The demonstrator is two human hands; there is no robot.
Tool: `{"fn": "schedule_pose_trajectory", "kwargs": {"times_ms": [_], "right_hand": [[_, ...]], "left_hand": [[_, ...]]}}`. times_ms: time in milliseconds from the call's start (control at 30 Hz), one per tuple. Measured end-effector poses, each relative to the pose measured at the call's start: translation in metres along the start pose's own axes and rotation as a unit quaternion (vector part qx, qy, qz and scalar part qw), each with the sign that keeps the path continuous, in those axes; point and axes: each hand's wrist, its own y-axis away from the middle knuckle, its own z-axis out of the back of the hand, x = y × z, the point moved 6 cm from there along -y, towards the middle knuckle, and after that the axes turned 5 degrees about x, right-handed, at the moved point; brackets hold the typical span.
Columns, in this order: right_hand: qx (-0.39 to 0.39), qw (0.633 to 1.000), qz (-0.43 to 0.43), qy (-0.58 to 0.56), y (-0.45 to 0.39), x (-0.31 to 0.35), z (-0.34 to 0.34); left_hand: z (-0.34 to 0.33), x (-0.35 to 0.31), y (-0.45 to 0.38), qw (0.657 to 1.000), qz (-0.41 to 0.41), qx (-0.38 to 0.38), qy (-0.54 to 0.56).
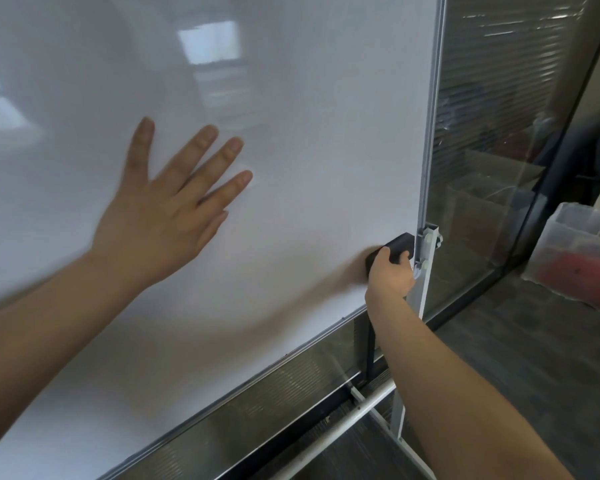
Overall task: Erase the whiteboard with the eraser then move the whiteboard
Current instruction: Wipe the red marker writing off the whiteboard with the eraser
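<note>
Whiteboard [291,150] fills most of my view, standing upright in its metal frame on a stand, tilted in the picture by my head angle. Surface looks clean everywhere I can see: no marker strokes, only window reflections and my arm's shadow. So erasing looks nearly or fully done, judging by what's visible; the part of the board beyond the left and top edges of the view I can't check. Moving the board is not yet done as far as I can tell, since neither hand grips the frame.

Eraser [397,250] is a black block pressed against the board at the lower right, just beside the frame's right edge and next to the bracket [430,237] that fixes the board to the stand. My right hand [392,271] holds it, fingers and thumb curled round the block, arm reaching up from the lower right.

My left hand [167,209] is flat against the board in the middle left area, fingers straight and spread, holding nothing, well apart from the eraser. Probably bracing the board while I wipe.

Stand leg [400,410] and a crossbar [343,420] run below the board's bottom edge. Behind the board on the right is a glass partition [492,133] with blinds. Further right, on the dark floor, a translucent bag [582,258] with something red inside.

Next, I reckon: last pass at this corner, put the eraser down, take the frame.
</note>
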Motion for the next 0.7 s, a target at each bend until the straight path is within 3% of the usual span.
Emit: {"fn": "schedule_pose_trajectory", "kwargs": {"times_ms": [133, 300, 400, 467, 567, 700], "right_hand": [[0.017, 0.998, -0.031, 0.047, -0.005, -0.021, 0.001], [0.011, 0.999, -0.033, 0.021, -0.002, -0.007, -0.007], [0.011, 0.998, 0.061, -0.031, 0.03, 0.028, -0.018], [0.024, 0.981, 0.187, -0.048, 0.066, 0.047, -0.028], [0.049, 0.913, 0.404, 0.035, 0.12, 0.041, -0.042], [0.071, 0.765, 0.615, 0.177, 0.146, -0.002, -0.046]], "left_hand": [[0.001, 0.0, 0.0, 1.0, 0.003, -0.005, 0.0], [0.0, 0.001, 0.0, 1.0, 0.006, -0.001, -0.018], [-0.002, 0.001, -0.003, 1.0, 0.0, 0.01, -0.021], [-0.003, 0.001, -0.002, 1.0, -0.002, 0.014, -0.027], [-0.004, 0.004, 0.001, 0.999, 0.002, 0.014, -0.033], [-0.005, 0.006, 0.003, 0.999, 0.001, 0.024, -0.04]]}}
